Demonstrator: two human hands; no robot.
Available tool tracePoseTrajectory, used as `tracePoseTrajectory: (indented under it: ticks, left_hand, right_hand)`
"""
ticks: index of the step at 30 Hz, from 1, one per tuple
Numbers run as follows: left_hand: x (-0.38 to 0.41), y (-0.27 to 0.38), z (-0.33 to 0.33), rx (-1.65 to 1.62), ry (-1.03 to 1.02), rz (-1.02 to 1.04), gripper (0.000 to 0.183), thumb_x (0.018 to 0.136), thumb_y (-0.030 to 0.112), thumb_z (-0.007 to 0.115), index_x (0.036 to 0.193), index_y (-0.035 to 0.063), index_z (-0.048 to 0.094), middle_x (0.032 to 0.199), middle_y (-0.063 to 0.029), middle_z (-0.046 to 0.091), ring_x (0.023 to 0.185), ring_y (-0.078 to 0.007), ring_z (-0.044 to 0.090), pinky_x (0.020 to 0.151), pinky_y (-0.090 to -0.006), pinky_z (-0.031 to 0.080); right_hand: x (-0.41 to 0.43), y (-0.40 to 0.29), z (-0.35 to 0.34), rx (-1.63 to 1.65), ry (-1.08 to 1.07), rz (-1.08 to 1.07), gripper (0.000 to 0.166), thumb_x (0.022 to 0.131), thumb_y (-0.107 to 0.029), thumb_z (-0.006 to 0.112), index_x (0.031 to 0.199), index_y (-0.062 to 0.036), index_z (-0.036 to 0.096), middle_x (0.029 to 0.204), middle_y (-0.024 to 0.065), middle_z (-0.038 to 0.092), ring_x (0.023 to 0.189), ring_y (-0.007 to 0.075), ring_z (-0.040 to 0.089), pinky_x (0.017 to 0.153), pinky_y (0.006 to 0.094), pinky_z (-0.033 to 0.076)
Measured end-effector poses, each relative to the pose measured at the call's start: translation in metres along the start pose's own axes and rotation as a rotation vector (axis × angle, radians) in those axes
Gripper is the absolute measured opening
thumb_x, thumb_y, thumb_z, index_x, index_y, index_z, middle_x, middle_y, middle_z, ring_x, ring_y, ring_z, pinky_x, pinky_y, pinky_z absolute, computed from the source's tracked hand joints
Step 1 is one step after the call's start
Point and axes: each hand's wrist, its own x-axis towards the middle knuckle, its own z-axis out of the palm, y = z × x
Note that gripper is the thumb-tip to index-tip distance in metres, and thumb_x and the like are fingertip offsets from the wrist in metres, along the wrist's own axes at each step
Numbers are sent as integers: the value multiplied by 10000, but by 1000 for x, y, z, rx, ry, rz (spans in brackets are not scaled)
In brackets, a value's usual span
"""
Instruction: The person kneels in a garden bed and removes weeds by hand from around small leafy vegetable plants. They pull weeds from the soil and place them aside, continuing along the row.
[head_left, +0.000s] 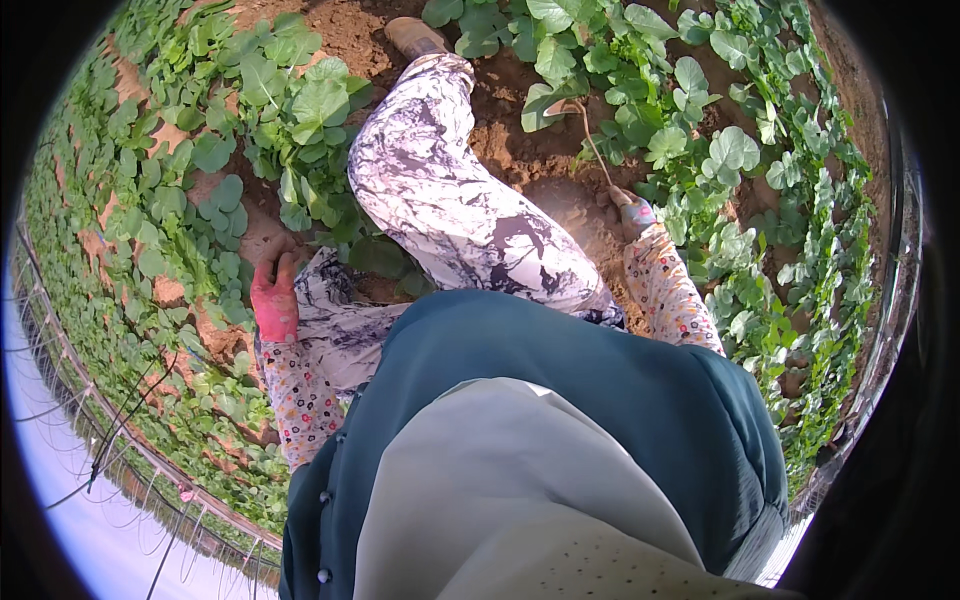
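Note:
My left hand wears a pink glove with soiled fingertips. It is beside my bent knee, low over the soil at the edge of the leafy plants, with fingers a little apart and nothing visible in them. My right hand, in a soiled grey-blue and pink glove, is closed around the near end of a small hand hoe. Its thin, curved neck runs forward to a soil-coloured head, partly beside a broad green leaf. Brown loose soil lies between the plant rows, left of the tool.
Broad-leaved green plants grow densely on the left, and more plants stand on the right. My leg in patterned trousers stretches forward between them, ending in a brown shoe. Thin hoops line the field's lower-left edge.

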Motion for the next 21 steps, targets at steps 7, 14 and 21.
tracePoseTrajectory:
  ticks: [7,14,21]
  left_hand:
    - [26,36,42,-96,-72,102,308,976,117,579,1256,-9,602,1135,-88,671,1004,-143,633,902,-269,482]
    - [61,36,44,-203,-131,109,325,950,131,620,1246,-2,611,1168,-110,668,1006,-150,638,913,-278,473]
    - [75,34,41,-152,-138,85,329,963,182,611,1245,13,617,1126,-106,675,973,-162,632,886,-282,477]
  right_hand:
    - [-80,-1,-88,-208,252,21,325,988,-364,541,943,-70,673,544,-23,431,356,98,309,329,264,244]
    - [-47,6,-68,-670,259,-42,384,964,-408,567,1034,-50,687,670,22,579,550,125,504,521,279,403]
    - [46,67,1,-472,85,15,588,947,-421,590,1324,26,521,1205,177,648,1076,253,627,912,332,477]
